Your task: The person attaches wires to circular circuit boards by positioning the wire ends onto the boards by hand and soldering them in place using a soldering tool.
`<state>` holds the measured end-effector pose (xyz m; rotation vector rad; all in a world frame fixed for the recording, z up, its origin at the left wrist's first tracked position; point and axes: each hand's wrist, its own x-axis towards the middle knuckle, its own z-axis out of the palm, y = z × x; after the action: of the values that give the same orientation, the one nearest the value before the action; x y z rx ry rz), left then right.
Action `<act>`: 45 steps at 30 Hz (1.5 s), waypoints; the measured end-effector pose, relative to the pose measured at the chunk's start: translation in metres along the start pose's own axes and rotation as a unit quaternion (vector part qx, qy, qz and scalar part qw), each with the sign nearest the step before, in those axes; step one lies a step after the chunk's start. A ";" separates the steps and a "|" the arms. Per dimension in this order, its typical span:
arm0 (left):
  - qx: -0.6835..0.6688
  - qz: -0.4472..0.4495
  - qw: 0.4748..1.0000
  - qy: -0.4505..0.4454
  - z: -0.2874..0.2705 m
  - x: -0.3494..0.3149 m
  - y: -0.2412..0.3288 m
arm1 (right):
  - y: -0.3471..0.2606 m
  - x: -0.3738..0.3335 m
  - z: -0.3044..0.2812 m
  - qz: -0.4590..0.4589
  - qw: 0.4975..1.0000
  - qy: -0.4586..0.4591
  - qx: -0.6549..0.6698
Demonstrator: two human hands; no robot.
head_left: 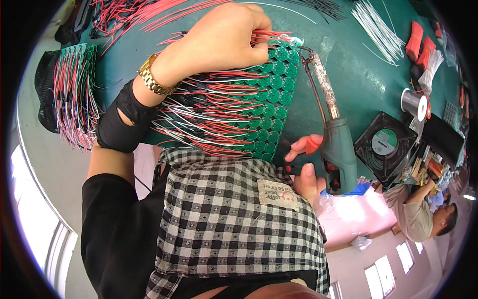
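Note:
A green panel of round circuit boards lies in front of me, with rows of red, white and black wires spread over its left part. My left hand is closed in a pinch on red wire at the panel's far right corner. A gold watch and a black sleeve band are on that arm. Beside the panel's right edge, my right hand grips a dark green soldering gun by its handle, near the red trigger. The gun's thin tip points to that same corner, close to the pinched wire.
A second wired panel lies at the left. Loose red wires and white wires lie at the back. A black fan and a solder spool stand at the right. Another person works farther right.

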<state>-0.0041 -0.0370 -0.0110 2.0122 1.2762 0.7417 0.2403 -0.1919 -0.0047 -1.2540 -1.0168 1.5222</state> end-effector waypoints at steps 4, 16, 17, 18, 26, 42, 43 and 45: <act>0.011 -0.012 0.999 -0.028 0.000 -0.001 -0.002 | 0.007 0.001 -0.002 -0.036 0.999 -0.003 0.010; -0.025 0.034 0.999 0.019 0.011 -0.008 -0.016 | 0.023 -0.008 -0.012 -0.085 0.994 0.019 0.070; -0.029 0.026 0.999 0.006 0.010 -0.009 -0.015 | 0.024 -0.008 -0.012 -0.087 0.993 0.019 0.073; -0.031 0.018 0.999 -0.006 0.009 -0.010 -0.016 | 0.023 -0.009 -0.012 -0.088 0.993 0.019 0.073; 0.004 0.058 0.998 -0.025 0.011 -0.011 -0.011 | 0.002 -0.017 -0.002 0.072 0.996 -0.005 -0.049; 0.039 0.072 0.997 -0.011 0.017 -0.009 -0.011 | 0.012 -0.013 -0.003 0.020 0.998 -0.017 -0.056; 0.038 0.073 0.997 -0.011 0.018 -0.009 -0.012 | 0.012 -0.014 -0.003 0.020 0.998 -0.016 -0.056; 0.035 0.076 0.996 -0.004 0.019 -0.009 -0.013 | 0.013 -0.014 -0.004 0.027 0.998 -0.017 -0.057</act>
<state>-0.0012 -0.0454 -0.0339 2.1853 1.1675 0.7690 0.2440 -0.2089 -0.0146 -1.3482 -1.1132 1.5493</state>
